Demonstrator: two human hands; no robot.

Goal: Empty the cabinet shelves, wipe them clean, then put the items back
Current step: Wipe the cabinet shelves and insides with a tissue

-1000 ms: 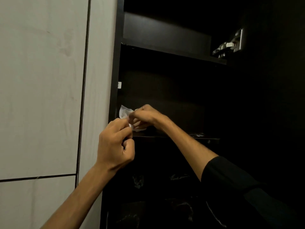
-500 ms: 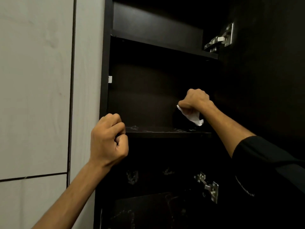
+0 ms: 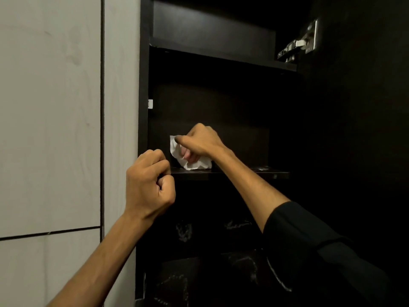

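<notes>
The dark cabinet stands open, and its middle shelf (image 3: 261, 172) runs across the centre of the view. My right hand (image 3: 202, 141) is inside, closed on a crumpled white tissue (image 3: 195, 163) that rests on the left part of that shelf. My left hand (image 3: 149, 182) is a closed fist with nothing visible in it, held in front of the cabinet's left side panel, just below and left of the tissue. The upper shelf (image 3: 221, 55) looks bare. The space below the middle shelf is too dark to read.
A pale wood-grain panel (image 3: 51, 129) fills the left. The open dark door (image 3: 365, 129) stands at the right, with a metal hinge (image 3: 298, 44) at the top. A small white clip (image 3: 150, 104) sits on the left side panel. Faint pale marks (image 3: 183, 232) show in the dark below.
My right hand has carried the tissue from the shelf's right part back to its left part. My left fist has stayed by the side panel.
</notes>
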